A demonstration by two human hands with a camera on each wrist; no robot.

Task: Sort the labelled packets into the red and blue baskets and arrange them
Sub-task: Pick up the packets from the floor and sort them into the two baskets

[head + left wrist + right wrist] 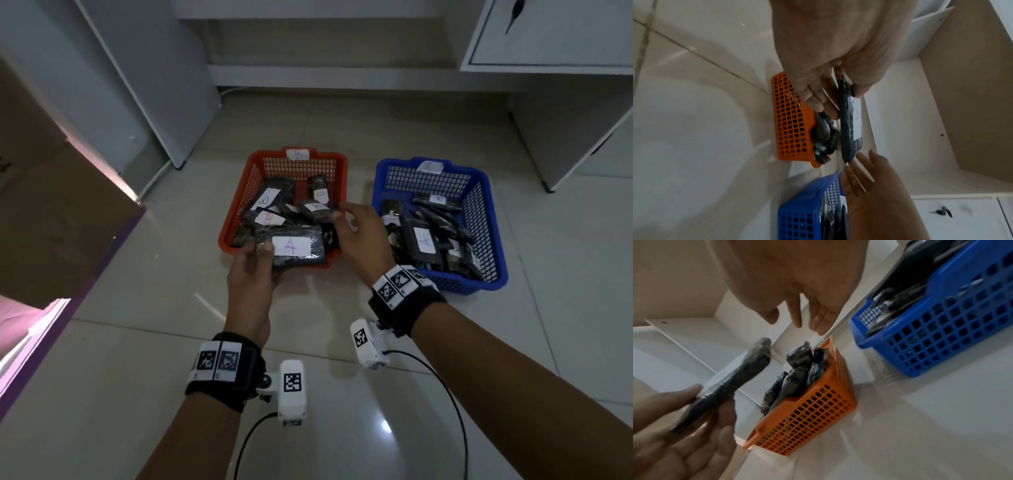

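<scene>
A dark packet labelled A [291, 248] hovers over the front edge of the red basket [239, 205]; my left hand [260, 260] pinches its left end, thumb on top. In the left wrist view the packet [846, 123] shows edge-on between the thumb and fingers of my left hand [838, 91]. My right hand [349, 222] is open with spread fingers just right of the packet, holding nothing. The red basket holds packets labelled B [270, 198]. The blue basket [479, 212] to the right holds packets labelled A [424, 241]. The right wrist view shows my right hand [797, 318] above the packet [731, 382].
Both baskets stand on a glossy tiled floor. A cardboard box [51, 205] rises at the left, a white panel [154, 85] behind it, and a white cabinet [548, 34] at the back right. Camera cables [455, 411] trail from both wrists.
</scene>
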